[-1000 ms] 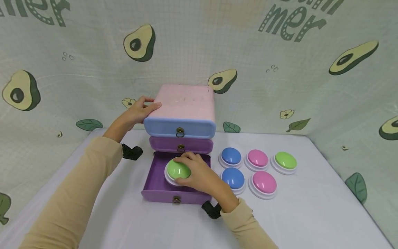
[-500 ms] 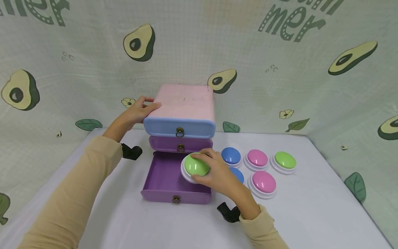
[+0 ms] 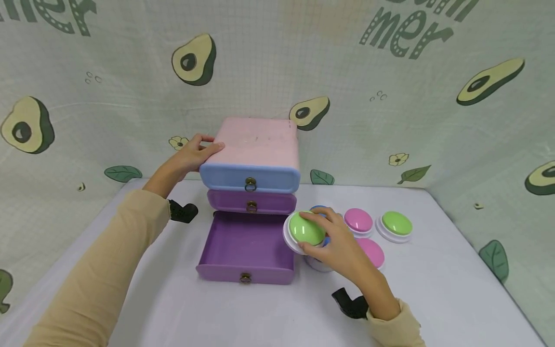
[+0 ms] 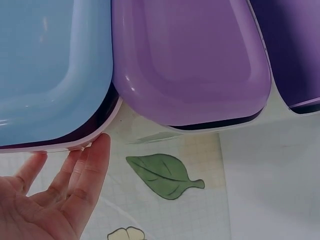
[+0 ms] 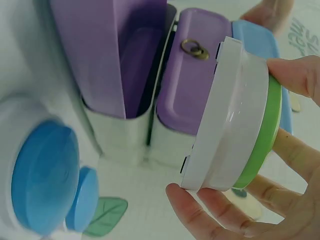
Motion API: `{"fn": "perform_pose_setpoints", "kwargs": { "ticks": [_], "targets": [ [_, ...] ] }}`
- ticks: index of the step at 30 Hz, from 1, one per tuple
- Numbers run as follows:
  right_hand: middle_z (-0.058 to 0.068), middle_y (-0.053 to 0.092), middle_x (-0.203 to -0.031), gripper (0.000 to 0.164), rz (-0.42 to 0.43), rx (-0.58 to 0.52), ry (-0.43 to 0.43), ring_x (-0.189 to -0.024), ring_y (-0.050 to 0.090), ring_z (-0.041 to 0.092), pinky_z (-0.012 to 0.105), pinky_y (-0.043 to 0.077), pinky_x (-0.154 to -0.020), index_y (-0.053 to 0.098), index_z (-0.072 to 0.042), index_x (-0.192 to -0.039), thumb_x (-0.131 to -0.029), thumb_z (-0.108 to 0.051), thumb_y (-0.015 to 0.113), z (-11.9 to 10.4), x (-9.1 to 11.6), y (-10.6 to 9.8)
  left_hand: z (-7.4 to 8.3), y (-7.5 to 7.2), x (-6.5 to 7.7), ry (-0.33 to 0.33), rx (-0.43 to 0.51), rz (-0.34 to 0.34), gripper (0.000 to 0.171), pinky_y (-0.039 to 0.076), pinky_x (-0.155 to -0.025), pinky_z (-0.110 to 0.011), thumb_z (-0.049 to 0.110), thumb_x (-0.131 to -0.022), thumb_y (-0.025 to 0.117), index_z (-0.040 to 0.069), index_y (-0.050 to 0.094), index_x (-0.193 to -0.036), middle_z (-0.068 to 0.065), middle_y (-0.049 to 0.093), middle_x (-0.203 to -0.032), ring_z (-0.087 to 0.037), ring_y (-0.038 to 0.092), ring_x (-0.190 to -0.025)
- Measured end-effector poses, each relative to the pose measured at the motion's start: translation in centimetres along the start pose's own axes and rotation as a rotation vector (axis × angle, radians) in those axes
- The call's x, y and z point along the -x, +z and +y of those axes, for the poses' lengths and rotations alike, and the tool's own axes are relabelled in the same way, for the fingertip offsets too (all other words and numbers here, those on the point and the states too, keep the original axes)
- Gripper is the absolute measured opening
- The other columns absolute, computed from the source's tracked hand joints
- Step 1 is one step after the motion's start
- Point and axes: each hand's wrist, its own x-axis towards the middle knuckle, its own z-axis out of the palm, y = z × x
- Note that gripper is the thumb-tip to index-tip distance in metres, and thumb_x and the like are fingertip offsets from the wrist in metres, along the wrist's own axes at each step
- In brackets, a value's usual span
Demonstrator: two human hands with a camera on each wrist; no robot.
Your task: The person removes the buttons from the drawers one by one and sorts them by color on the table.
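My right hand [image 3: 340,243] grips a green push button [image 3: 307,228] with a white base, thumb and fingers around its sides. In the right wrist view the green button [image 5: 235,120] is tilted, its underside turned toward the drawers. It overlaps the blue buttons behind it in the head view. The mini drawer cabinet [image 3: 260,142] has a pink top, a blue upper drawer front and purple lower ones. Its bottom drawer [image 3: 245,275] is pulled out, with a bare inside. My left hand [image 3: 193,155] rests at the cabinet's upper left side, fingers [image 4: 92,170] extended against it.
Right of the cabinet, on the white table [image 3: 442,289], stand pink buttons [image 3: 358,220] and another green button [image 3: 397,223]. A blue button [image 5: 47,177] shows large in the right wrist view. An avocado-print cloth [image 3: 260,58] hangs behind.
My right hand has lifted the green button out of the bottom drawer and carried it right, past the drawer's right side. The left hand has stayed at the cabinet.
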Motion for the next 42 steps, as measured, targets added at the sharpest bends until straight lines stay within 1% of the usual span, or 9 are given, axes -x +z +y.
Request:
{"fn": "perform_pose_setpoints", "kwargs": {
  "ticks": [3,6,10,15,23,29,35,38,42],
  "targets": [
    [0.008,0.051,-0.126,0.052,0.006,0.002,0.029,-0.108,0.051,0.026,0.035,0.051,-0.077,0.059,-0.019,-0.125,-0.076,-0.019,0.075,0.7,0.6,-1.0,0.0,0.0,-0.1,0.0,0.0,0.0,0.078,0.047,-0.093,-0.046,0.056,-0.09,0.046,0.008,0.017,-0.145,-0.025,0.033,-0.142,-0.036,0.054,-0.108],
    [0.01,0.05,-0.128,0.053,0.018,0.021,0.057,-0.11,0.052,0.028,0.037,0.052,-0.078,0.058,-0.018,-0.126,-0.076,-0.019,0.075,1.4,1.1,-1.9,-0.1,-0.1,-0.1,0.0,0.003,0.001,0.077,0.047,-0.093,-0.047,0.056,-0.09,0.046,0.008,0.017,-0.145,-0.025,0.033,-0.142,-0.036,0.054,-0.108],
    [0.011,0.048,-0.129,0.053,0.027,0.073,0.091,-0.112,0.049,0.031,0.044,0.052,-0.08,0.057,-0.016,-0.127,-0.077,-0.021,0.075,2.4,1.9,-3.0,0.0,-0.1,-0.1,-0.003,0.001,0.001,0.078,0.047,-0.093,-0.046,0.056,-0.09,0.045,0.008,0.017,-0.145,-0.025,0.033,-0.142,-0.036,0.054,-0.108],
    [0.012,0.045,-0.133,0.055,0.023,0.091,0.143,-0.117,0.045,0.035,0.05,0.052,-0.083,0.055,-0.014,-0.129,-0.078,-0.023,0.075,3.5,3.0,-4.4,0.0,-0.1,0.0,-0.003,-0.004,0.002,0.078,0.048,-0.092,-0.046,0.056,-0.09,0.045,0.008,0.017,-0.145,-0.025,0.033,-0.142,-0.035,0.054,-0.108],
    [0.021,0.043,-0.132,0.061,0.022,0.171,0.252,-0.113,0.046,0.043,0.051,0.053,-0.079,0.052,-0.011,-0.131,-0.078,-0.029,0.076,5.6,4.4,-6.3,0.1,-0.1,-0.1,-0.004,-0.005,-0.001,0.078,0.047,-0.093,-0.046,0.056,-0.09,0.046,0.008,0.017,-0.145,-0.026,0.033,-0.142,-0.035,0.054,-0.108],
    [0.023,0.042,-0.131,0.061,0.047,0.198,0.282,-0.111,0.046,0.043,0.052,0.053,-0.078,0.05,-0.007,-0.131,-0.079,-0.028,0.074,7.7,5.4,-7.4,0.2,0.0,-0.1,-0.002,-0.005,-0.001,0.077,0.049,-0.09,-0.044,0.055,-0.09,0.046,0.008,0.017,-0.145,-0.025,0.034,-0.141,-0.034,0.055,-0.105],
    [0.027,0.04,-0.13,0.064,0.0,0.21,0.368,-0.111,0.043,0.046,0.054,0.051,-0.079,0.047,-0.004,-0.134,-0.082,-0.033,0.071,9.3,6.2,-8.3,0.2,0.0,0.0,0.001,0.003,-0.004,0.076,0.05,-0.085,-0.039,0.055,-0.09,0.046,0.009,0.018,-0.144,-0.025,0.034,-0.14,-0.031,0.055,-0.103],
    [0.03,0.037,-0.132,0.067,-0.03,0.238,0.411,-0.111,0.042,0.049,0.059,0.048,-0.082,0.044,-0.003,-0.135,-0.084,-0.038,0.068,10.1,6.4,-8.6,0.2,0.0,0.1,0.004,0.008,-0.006,0.076,0.049,-0.084,-0.038,0.054,-0.091,0.046,0.009,0.017,-0.145,-0.024,0.034,-0.14,-0.03,0.055,-0.102],
    [0.035,0.033,-0.134,0.072,-0.076,0.271,0.474,-0.115,0.037,0.053,0.066,0.04,-0.086,0.04,-0.001,-0.137,-0.085,-0.045,0.064,11.2,6.5,-9.1,0.2,0.0,0.1,0.001,0.011,-0.007,0.076,0.049,-0.086,-0.04,0.054,-0.091,0.046,0.009,0.017,-0.145,-0.025,0.033,-0.142,-0.031,0.055,-0.104]
  ]
}}
